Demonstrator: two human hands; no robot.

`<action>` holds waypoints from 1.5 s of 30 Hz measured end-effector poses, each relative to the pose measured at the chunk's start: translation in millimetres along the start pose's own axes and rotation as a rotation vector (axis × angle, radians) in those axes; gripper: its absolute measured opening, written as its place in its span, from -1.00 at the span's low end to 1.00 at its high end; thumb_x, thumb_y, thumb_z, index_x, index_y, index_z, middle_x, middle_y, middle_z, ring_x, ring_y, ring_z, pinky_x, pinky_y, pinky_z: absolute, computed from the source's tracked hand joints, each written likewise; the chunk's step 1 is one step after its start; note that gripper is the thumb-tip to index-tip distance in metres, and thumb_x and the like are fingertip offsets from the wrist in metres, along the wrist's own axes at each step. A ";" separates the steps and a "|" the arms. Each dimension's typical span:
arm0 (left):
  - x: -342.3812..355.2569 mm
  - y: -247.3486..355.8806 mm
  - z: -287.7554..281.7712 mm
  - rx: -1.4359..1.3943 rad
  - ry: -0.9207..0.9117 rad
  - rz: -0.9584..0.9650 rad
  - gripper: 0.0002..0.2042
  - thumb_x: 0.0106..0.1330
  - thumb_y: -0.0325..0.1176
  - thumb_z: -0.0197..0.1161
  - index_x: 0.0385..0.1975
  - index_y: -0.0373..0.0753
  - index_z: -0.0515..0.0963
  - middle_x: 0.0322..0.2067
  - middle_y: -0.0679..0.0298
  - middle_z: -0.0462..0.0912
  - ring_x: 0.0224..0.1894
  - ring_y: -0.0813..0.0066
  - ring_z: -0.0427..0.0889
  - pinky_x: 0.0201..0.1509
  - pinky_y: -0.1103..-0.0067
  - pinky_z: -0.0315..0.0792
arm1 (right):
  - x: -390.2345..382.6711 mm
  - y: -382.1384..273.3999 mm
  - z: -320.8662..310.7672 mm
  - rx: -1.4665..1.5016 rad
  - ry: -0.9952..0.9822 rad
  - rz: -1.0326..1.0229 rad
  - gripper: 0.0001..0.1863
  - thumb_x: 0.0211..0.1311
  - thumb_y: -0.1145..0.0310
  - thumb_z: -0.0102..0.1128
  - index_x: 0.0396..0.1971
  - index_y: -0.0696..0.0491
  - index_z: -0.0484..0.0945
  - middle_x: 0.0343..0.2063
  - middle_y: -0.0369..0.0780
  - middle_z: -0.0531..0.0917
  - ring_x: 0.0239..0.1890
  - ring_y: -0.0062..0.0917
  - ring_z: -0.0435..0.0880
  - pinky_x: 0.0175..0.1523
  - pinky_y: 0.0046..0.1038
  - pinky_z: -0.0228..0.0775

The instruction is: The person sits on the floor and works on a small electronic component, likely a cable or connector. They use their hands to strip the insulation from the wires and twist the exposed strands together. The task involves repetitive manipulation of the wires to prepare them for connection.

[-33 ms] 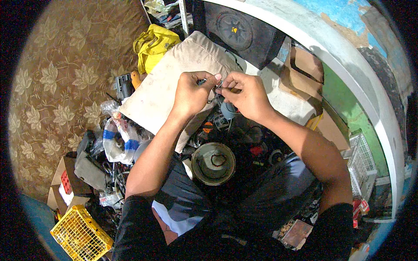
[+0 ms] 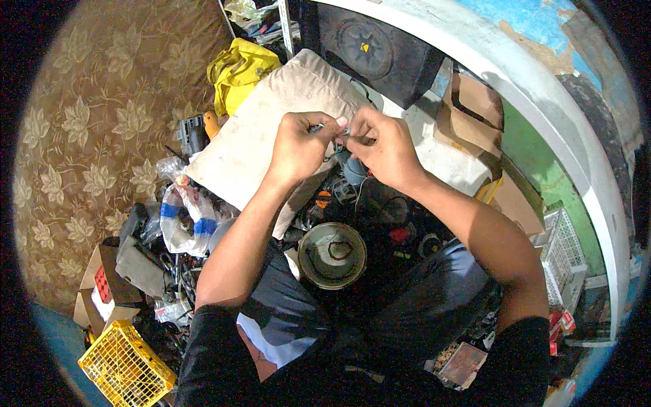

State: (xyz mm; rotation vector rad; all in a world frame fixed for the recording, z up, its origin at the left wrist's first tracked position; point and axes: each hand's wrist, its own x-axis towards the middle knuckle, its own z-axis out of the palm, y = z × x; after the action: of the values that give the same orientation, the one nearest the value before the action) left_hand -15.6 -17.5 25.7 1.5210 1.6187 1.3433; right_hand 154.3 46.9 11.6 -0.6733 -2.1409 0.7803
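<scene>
My left hand is closed, thumb pressed against the fingers, on a small silvery part too small to name. My right hand pinches at the same part from the other side, its fingertips bent and slightly blurred. The two hands almost meet, raised over the near edge of a beige cushion. Below them, between my legs, stands a round metal pot with a dark ring-shaped thing inside.
Dark clutter with an orange piece lies under my hands. A black speaker box and yellow cloth are at the back. Cardboard boxes and a white crate stand right; a yellow basket stands at lower left.
My right fingers have shifted slightly around the small silvery part. My left hand and both forearms stay nearly where they were.
</scene>
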 end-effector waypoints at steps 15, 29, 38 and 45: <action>-5.5 9.4 -13.3 0.002 0.048 0.106 -0.77 0.32 -0.28 0.37 -0.44 -0.35 0.74 -0.63 0.29 0.67 -0.58 0.65 0.48 -0.45 0.57 0.37 | 9.3 -2.1 -13.4 0.181 -0.045 0.164 -0.81 0.16 0.42 0.42 -0.45 0.22 0.60 -0.56 -0.09 0.71 -0.41 -0.49 0.74 -0.35 -0.43 0.51; 1.9 4.6 -28.2 -0.057 0.112 -0.040 -0.74 0.32 -0.28 0.38 -0.51 -0.37 0.71 -0.64 0.32 0.63 -0.59 0.68 0.42 -0.47 0.59 0.32 | 8.8 10.9 -7.5 0.154 -0.055 -0.046 -0.77 0.17 0.37 0.45 -0.25 0.15 0.64 -0.30 -0.23 0.72 -0.21 -0.61 0.69 -0.08 -0.50 0.53; -4.1 5.9 -2.4 -0.067 0.032 0.045 -0.76 0.33 -0.30 0.36 -0.48 -0.37 0.72 -0.64 0.30 0.66 -0.56 0.69 0.48 -0.46 0.59 0.36 | 7.9 7.0 -2.8 0.177 -0.161 0.066 -0.79 0.18 0.54 0.41 -0.27 0.18 0.52 -0.40 -0.30 0.66 -0.33 -0.75 0.60 -0.25 -0.57 0.45; -9.5 11.0 -1.3 0.049 -0.009 0.107 -0.73 0.34 -0.27 0.35 -0.46 -0.39 0.71 -0.62 0.27 0.64 -0.55 0.65 0.47 -0.44 0.57 0.35 | 7.0 -0.4 -1.9 0.047 -0.088 0.088 -0.83 0.19 0.49 0.37 -0.29 0.20 0.58 -0.51 -0.21 0.66 -0.50 -0.58 0.67 -0.42 -0.43 0.48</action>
State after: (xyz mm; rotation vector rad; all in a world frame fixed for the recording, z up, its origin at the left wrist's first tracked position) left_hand -10.2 -28.3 33.8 1.6611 1.5955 1.3593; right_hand 151.7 51.9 16.1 -0.7241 -2.1767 0.9206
